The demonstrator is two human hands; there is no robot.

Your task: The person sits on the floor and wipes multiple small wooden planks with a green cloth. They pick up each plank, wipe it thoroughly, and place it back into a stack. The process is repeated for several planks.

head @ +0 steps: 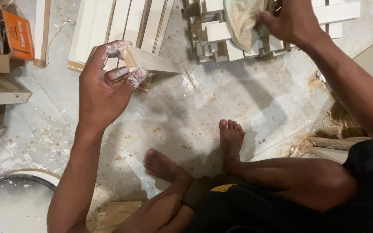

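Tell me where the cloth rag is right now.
In the head view the cloth rag is at the top, right of centre, gripped by the right hand and resting on the stack of small white wooden blocks.

Dusty, paint-spattered floor (221,99); white slats (121,21); stacked wood blocks (221,39); cardboard box (9,39); bare feet (232,142).

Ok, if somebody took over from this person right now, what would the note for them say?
Left hand: grips one end of a pale wood block; the fingers are smeared with white paste.
Right hand: holds a cloth over the stack of blocks.
Things: long pale boards lie on the floor behind the left hand. An orange box sits far left. The floor is spattered with white and dust.
Done: cannot tell how many blocks are finished.
Left: the block in hand is not set down yet.
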